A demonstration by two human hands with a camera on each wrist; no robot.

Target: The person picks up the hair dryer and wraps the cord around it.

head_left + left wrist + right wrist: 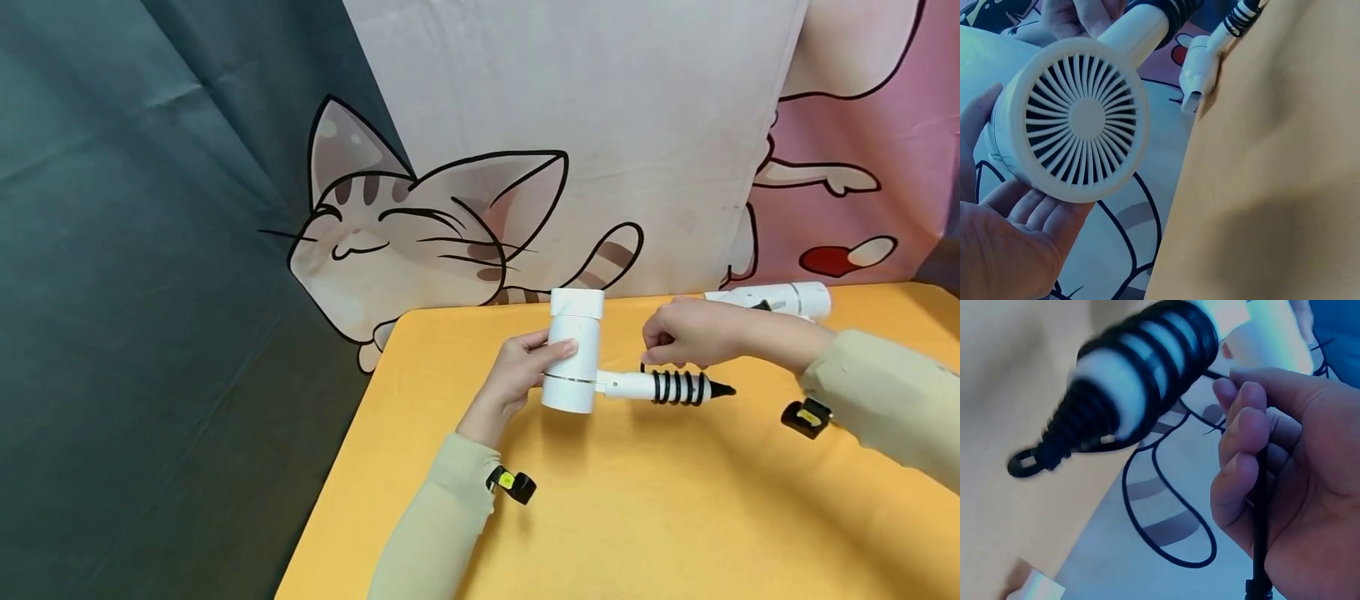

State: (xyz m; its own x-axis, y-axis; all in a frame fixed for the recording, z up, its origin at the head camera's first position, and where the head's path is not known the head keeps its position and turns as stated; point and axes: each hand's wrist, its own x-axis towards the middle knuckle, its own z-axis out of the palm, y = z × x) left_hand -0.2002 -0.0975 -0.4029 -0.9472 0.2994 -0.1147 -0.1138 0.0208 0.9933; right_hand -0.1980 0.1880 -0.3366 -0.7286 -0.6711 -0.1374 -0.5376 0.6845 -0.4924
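Observation:
A white hair dryer (576,325) is held above the yellow table by my left hand (510,375), thumb on one side of its barrel and fingers on the other. Its slatted round grille (1085,119) faces the left wrist camera, and the handle (630,385) points right. A black cord (1147,356) is wound in several turns around that handle. Over the handle, my right hand (693,332) grips the free length of cord, which runs through its curled fingers (1247,431) and out past the palm.
Another white hair dryer (787,298) lies at the back right of the yellow table (637,517), partly behind the right forearm; black cord is wound on its handle too. A cat-print curtain (465,233) hangs behind the table, and dark cloth (187,375) hangs at left.

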